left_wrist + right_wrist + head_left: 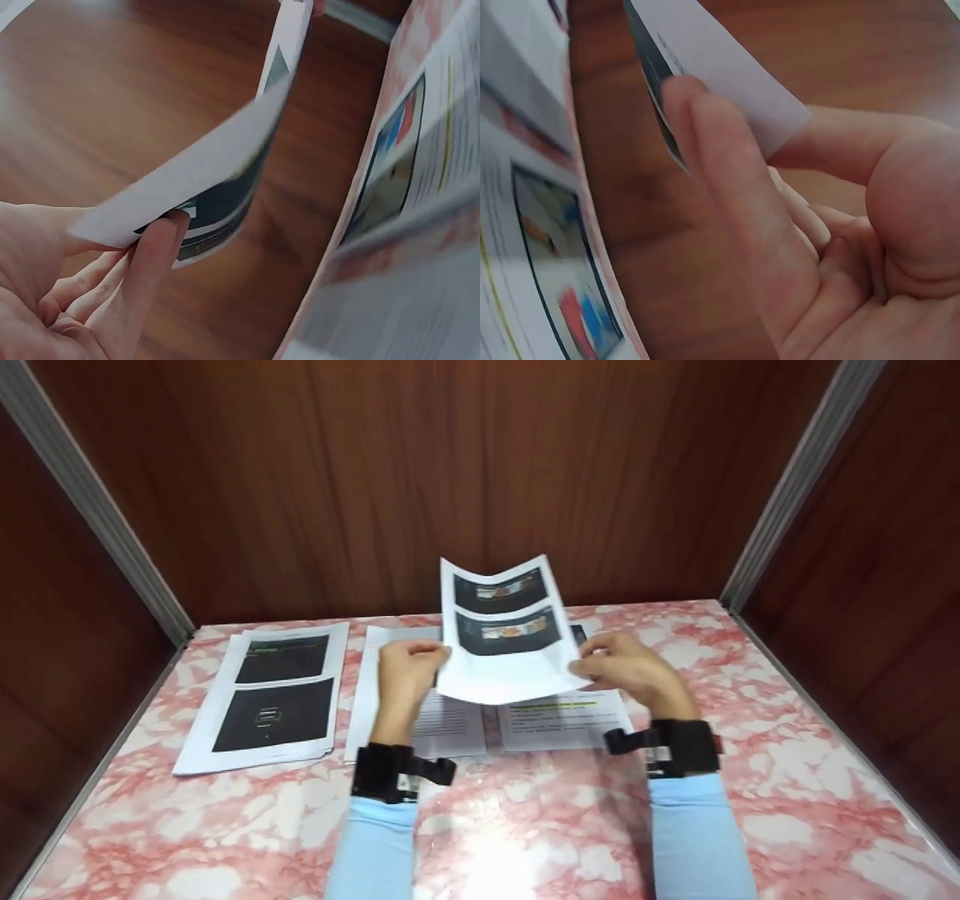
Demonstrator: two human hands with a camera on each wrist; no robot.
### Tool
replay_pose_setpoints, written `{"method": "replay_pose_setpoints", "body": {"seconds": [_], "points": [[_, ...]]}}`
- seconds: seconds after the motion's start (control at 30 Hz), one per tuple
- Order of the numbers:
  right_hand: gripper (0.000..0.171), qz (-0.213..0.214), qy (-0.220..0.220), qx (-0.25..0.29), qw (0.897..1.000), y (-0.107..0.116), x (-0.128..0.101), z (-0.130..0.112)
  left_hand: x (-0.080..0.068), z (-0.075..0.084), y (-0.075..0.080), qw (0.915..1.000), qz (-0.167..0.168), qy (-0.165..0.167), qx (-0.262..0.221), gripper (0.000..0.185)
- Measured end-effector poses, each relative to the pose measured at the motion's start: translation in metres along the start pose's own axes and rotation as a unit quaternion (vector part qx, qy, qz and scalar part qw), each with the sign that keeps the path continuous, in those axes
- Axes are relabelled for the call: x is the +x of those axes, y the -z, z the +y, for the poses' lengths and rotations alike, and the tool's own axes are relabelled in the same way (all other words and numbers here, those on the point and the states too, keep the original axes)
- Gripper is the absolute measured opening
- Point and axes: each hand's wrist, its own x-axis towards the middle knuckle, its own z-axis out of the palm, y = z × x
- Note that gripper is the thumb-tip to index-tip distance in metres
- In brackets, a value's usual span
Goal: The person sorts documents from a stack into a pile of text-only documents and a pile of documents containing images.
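Observation:
A printed sheet [504, 634] with two dark pictures is lifted above the pink marbled table [525, 825], bowed in the middle. My left hand [409, 664] pinches its lower left corner and my right hand [624, 664] pinches its lower right edge. In the left wrist view the fingers [146, 270] press under the curved sheet [202, 176]. From the right wrist view, the thumb and fingers [727, 195] hold the sheet's corner [727, 82]. Under the sheet lie more printed pages [547, 720] flat on the table.
A stack of sheets with dark pictures [274, 697] lies at the left of the table. Dark wooden walls [375, 472] close in the back and both sides, with metal corner strips [90, 502]. Black wrist straps [390, 772] sit on both light blue sleeves.

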Motion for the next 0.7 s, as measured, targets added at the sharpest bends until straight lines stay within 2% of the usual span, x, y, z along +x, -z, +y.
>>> {"method": "replay_pose_setpoints", "body": {"seconds": [0.17,0.27,0.5,0.7], "points": [[0.024,-0.002,-0.005,0.047,0.999,0.031,-0.016,0.019,-0.01,-0.002,-0.029,0.9953,-0.04,0.047,-0.074,0.011],[0.022,-0.013,-0.012,0.061,0.998,0.041,-0.019,0.028,-0.013,-0.006,-0.039,0.9916,-0.058,0.068,-0.094,0.011],[0.025,-0.012,-0.048,0.048,0.998,0.054,-0.019,0.048,-0.015,-0.018,-0.053,0.994,-0.077,0.063,-0.045,0.012],[0.022,-0.012,-0.063,0.043,0.997,0.06,-0.021,0.06,-0.02,-0.027,-0.065,0.9951,-0.083,0.045,0.03,0.011]]}}
